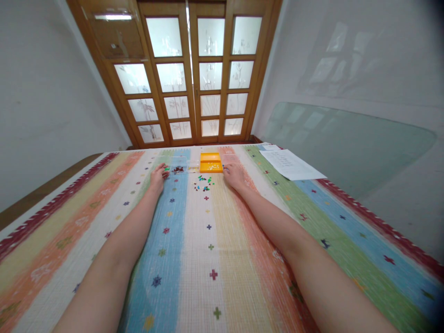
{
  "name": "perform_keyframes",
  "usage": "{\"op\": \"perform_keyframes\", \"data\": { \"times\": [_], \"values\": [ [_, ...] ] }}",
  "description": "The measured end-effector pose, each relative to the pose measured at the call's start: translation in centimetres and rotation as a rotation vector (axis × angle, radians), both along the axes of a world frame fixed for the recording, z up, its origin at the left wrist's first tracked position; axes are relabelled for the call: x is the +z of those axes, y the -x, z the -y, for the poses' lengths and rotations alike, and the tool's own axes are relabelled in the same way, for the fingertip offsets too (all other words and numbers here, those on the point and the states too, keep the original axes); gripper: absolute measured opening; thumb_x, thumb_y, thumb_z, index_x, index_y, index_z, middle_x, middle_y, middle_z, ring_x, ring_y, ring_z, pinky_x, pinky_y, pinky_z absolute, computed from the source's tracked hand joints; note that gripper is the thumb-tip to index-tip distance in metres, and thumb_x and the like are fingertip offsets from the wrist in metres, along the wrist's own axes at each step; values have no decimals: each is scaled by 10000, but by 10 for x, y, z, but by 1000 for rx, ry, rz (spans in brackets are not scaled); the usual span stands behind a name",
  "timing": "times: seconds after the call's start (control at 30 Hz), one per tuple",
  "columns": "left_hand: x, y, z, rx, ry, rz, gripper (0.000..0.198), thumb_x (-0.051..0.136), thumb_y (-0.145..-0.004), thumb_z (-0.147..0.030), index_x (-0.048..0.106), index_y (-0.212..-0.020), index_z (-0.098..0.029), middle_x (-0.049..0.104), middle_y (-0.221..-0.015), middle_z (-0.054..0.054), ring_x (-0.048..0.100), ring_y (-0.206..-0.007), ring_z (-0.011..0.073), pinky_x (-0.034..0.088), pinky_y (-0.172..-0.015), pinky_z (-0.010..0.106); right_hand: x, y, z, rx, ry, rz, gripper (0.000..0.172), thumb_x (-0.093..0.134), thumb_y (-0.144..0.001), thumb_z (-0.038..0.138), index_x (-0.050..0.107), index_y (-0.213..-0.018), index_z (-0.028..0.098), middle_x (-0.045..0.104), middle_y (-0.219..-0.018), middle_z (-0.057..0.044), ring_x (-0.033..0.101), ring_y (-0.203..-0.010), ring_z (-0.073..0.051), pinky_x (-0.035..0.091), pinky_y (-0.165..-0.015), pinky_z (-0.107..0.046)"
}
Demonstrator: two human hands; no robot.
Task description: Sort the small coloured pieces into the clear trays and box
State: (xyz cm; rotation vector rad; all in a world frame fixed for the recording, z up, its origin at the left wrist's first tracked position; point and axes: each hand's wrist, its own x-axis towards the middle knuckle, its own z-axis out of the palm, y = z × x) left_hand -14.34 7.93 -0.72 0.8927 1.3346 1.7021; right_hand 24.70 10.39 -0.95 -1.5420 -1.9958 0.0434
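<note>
My left hand (158, 176) is at the left end of a clear plastic box, its fingers bent and closed near small green pieces. Whether it grips the box or a piece, I cannot make out. Dark red beads (178, 169) lie in the clear box. My right hand (233, 175) is by the right side of a yellow tray (210, 156), fingertips drawn together next to a tiny blue spot. What they pinch is too small to tell. Pale beads (213, 167) are in the tray's near part. Loose green, blue and dark red beads (204, 183) are scattered on the cloth between my hands.
A striped tablecloth (199, 259) covers the table. White printed sheets (289, 164) lie at the far right. Beyond the table stand wooden doors (194, 74) with glass panes. A glass panel (340, 143) leans along the right wall.
</note>
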Motion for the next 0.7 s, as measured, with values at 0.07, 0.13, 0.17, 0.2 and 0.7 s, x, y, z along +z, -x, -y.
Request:
{"op": "perform_keyframes", "data": {
  "times": [0.07,0.13,0.17,0.2,0.7],
  "values": [
    [2,4,-1,-15,12,55,497,579,-812,-122,634,-1301,-196,704,-1202,89,660,-732,94,554,-701,234,0,1,1,9,2,2,323,528,-1010,232,782,-1205,186,736,-1246,-127,631,-1187,-265,449,-1078,-381],
    [3,6,-1,-18,21,102,510,569,-844,-109,595,-1345,-199,698,-1243,97,670,-742,98,571,-726,246,1,2,3,11,-4,-1,323,527,-1011,235,784,-1201,185,734,-1250,-129,633,-1187,-266,452,-1075,-384],
    [3,6,-1,-13,26,119,525,565,-856,-103,573,-1371,-204,695,-1257,97,674,-745,99,578,-735,251,1,3,3,12,-9,-1,324,525,-1012,234,786,-1198,183,734,-1251,-131,634,-1185,-268,454,-1071,-385],
    [4,6,-1,-8,30,132,542,566,-867,-102,551,-1397,-212,694,-1263,93,679,-746,101,583,-742,255,1,3,4,15,-14,-1,326,522,-1012,232,787,-1195,182,734,-1250,-132,636,-1182,-269,458,-1065,-386],
    [1,-12,6,-32,12,-155,496,608,-892,-192,576,-1386,-221,720,-1235,93,668,-717,102,537,-698,226,14,17,26,245,-108,118,262,570,-1015,217,791,-1146,168,726,-1245,-135,625,-1179,-280,465,-1061,-421]
  ]
}}
